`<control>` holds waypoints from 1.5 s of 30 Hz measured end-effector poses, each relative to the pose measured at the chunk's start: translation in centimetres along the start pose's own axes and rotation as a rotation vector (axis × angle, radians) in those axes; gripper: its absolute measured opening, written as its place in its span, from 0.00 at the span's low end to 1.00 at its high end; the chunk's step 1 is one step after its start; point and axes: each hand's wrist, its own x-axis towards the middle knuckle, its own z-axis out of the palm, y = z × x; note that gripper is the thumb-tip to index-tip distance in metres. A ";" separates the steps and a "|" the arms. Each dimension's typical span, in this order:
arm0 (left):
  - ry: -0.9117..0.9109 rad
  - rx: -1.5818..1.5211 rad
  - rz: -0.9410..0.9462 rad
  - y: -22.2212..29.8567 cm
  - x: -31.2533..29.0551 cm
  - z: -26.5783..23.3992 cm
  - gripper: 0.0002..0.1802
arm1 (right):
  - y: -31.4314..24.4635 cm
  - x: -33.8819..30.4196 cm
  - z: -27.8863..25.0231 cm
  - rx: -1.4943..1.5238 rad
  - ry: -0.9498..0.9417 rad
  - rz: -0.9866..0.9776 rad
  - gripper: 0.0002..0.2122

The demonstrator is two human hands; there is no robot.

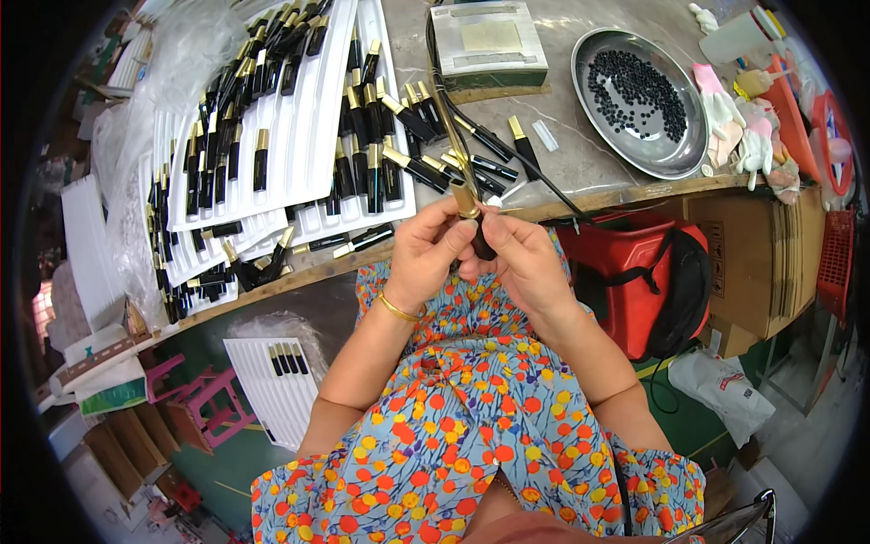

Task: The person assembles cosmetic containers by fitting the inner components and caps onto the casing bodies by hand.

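Observation:
In front of my body, at the table's near edge, both hands hold a black cosmetic tube with a gold cap (466, 199), gold end up. My left hand (423, 260) is closed on it, thumb against its side. My right hand (528, 265) is closed too, its fingertips on the lower black part. A small white piece (495, 202) shows by the right fingertips; whether it is pinched there, I cannot tell. Several loose tubes of the same kind (412, 168) lie just beyond my hands. Left of them, more tubes rest on ridged white trays (304, 136).
A steel dish (602, 145) with many small black pieces stands at the right back. Left of it sits a metal box (488, 41), with a black cable (521, 156) crossing the table. Gloves (725, 118) and bottles lie far right. Below are a red bin (603, 263) and a tray (272, 399).

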 end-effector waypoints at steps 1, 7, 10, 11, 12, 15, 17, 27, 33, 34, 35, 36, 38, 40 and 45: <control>0.065 -0.002 -0.012 -0.3 0.1 -0.1 0.12 | 0.1 0.2 0.1 -0.012 0.003 0.009 0.15; 0.068 -0.285 -0.043 -0.2 0.6 0.3 0.12 | -0.1 1.1 -0.5 -0.360 0.091 -0.176 0.11; 0.132 -0.257 0.012 -0.6 1.1 0.6 0.11 | -1.7 1.0 0.0 -0.771 0.218 -0.474 0.07; 0.129 -0.259 0.014 -0.8 1.1 0.5 0.11 | -2.4 1.0 0.4 -0.915 0.272 -0.533 0.06; 0.167 -0.294 -0.023 -1.0 1.2 0.4 0.11 | -2.5 1.2 0.5 -0.906 0.231 -0.637 0.06; 0.235 -0.314 -0.051 -0.6 1.5 0.8 0.11 | -2.1 1.8 0.1 -1.067 0.232 -0.804 0.05; 0.268 -0.298 -0.039 -0.1 2.0 0.9 0.11 | -2.5 1.9 0.1 -1.131 0.234 -0.838 0.04; 0.166 0.055 0.000 2.1 3.6 0.0 0.11 | -4.5 3.1 -0.3 -1.345 0.035 -0.975 0.05; 0.303 -0.046 0.018 0.9 4.6 0.0 0.11 | -3.8 4.2 -0.4 -1.263 0.088 -0.988 0.05; 0.353 -0.072 0.028 0.8 4.8 0.3 0.11 | -3.6 4.3 -0.5 -1.248 0.103 -0.986 0.05; 0.351 -0.071 0.029 1.0 4.9 0.4 0.11 | -3.4 4.5 -0.7 -1.247 0.105 -0.988 0.05; 0.321 -0.154 -0.004 1.2 4.9 0.5 0.12 | -3.1 4.6 -0.8 -1.129 0.131 -0.936 0.04; 0.291 -0.237 -0.039 1.3 5.0 0.3 0.13 | -3.1 4.7 -1.1 -1.011 0.155 -0.881 0.03; 0.119 -0.405 -0.148 1.5 5.1 -0.3 0.16 | -3.7 4.6 -1.2 -0.800 0.216 -0.762 0.03; 0.074 -0.483 -0.201 1.5 4.9 -0.1 0.16 | -4.3 4.3 -0.8 -0.676 0.169 -0.671 0.04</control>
